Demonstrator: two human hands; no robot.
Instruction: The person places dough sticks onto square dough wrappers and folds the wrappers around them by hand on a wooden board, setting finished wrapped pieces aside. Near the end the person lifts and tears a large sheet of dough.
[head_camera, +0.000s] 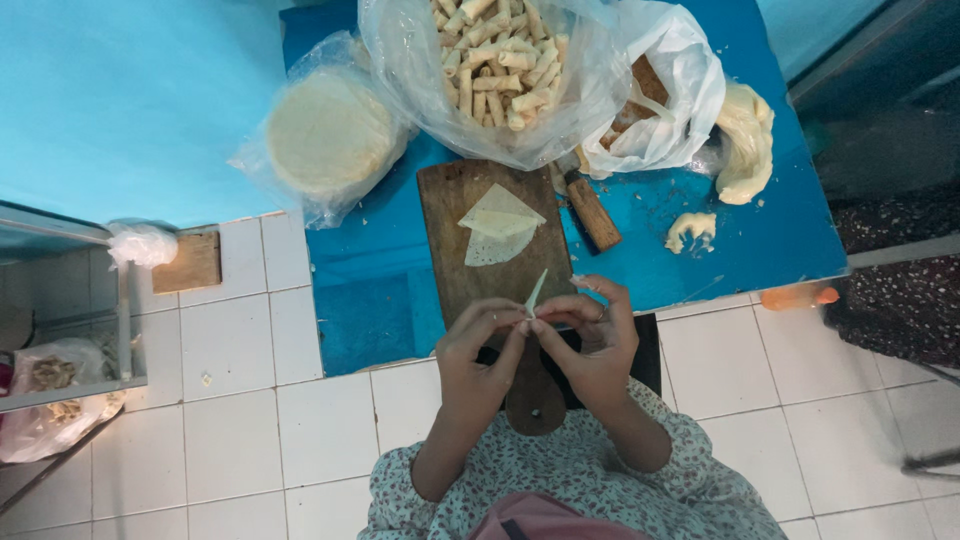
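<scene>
Mid-roll, by the look of it: left hand (478, 345) and right hand (592, 335) brought together over the near end of the board (455, 270), fingertips pinched closed on a small pale wrapper (535, 293), one pointed corner sticking up between the thumbs. Judged as the folding or rolling step of a single piece, not yet finished; next move likely calls for a tight, even turn of the fingers without tearing the thin sheet. Further up the board, a few triangular wrapper pieces (498, 225) lying flat, overlapped, untouched. Just right of the board, a wooden-handled knife (594, 213) on the blue bench (760, 230), blade end tucked under the bags. Beyond that, a clear bag (420, 70) gaping open and heaped with finished pale rolls (500, 55) (dozens, stacked every way). Left of it, a sealed clear bag holding a round stack of wrappers (330, 135). Right of it, a white bag (675, 70) with something brown inside, contents unclear. Pale dough lump (748, 140) at the bench's right side, a smaller scrap (692, 230) near it. White tiled floor (250, 430) below.
</scene>
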